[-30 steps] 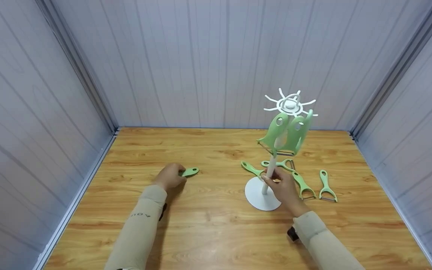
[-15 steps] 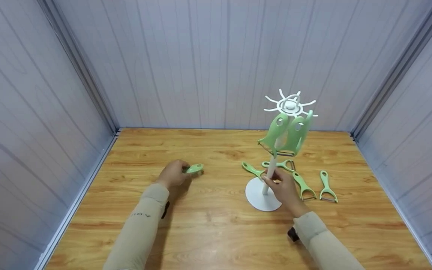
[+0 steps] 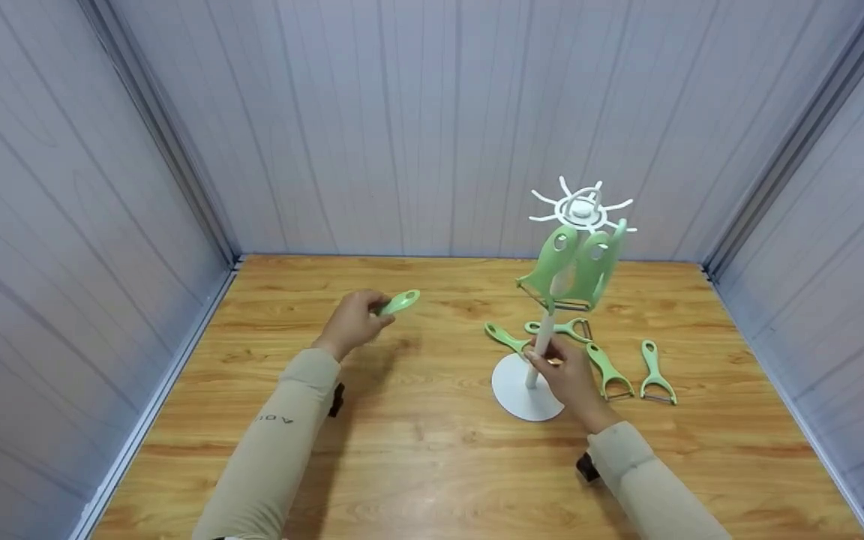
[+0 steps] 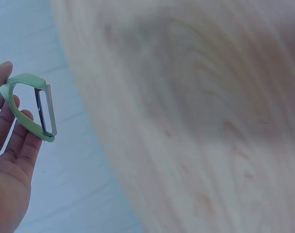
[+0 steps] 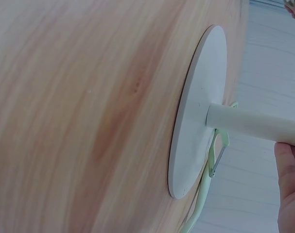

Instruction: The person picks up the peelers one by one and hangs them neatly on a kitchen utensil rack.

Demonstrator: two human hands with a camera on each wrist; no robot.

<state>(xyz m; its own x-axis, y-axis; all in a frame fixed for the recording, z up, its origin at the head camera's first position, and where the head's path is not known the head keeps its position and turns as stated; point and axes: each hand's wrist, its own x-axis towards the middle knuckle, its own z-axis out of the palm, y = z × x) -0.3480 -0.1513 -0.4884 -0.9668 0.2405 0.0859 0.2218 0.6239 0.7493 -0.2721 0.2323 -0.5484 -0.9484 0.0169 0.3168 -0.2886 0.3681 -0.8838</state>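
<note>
My left hand (image 3: 355, 322) holds a green peeler (image 3: 400, 301) above the table, its holed handle end pointing right. In the left wrist view, thumb and fingers pinch this peeler (image 4: 22, 80) near its neck, and its metal blade (image 4: 46, 110) faces away from the palm. My right hand (image 3: 568, 373) grips the white post (image 3: 544, 337) of a stand low down, above its round base (image 3: 520, 386). Several green peelers (image 3: 589, 270) hang from the hooks on the near side of the stand's white hook ring (image 3: 580, 212).
Behind and right of the stand lie more green peelers: one (image 3: 505, 337) partly hidden by the post and hand, one (image 3: 563, 328) behind, one (image 3: 608, 371) beside the right hand, one (image 3: 655, 373) farther right. Panel walls (image 3: 417, 135) enclose the wooden table (image 3: 417, 450).
The left hand has lifted its peeler off the table and moved up and slightly right. The right hand and the stand have stayed in place.
</note>
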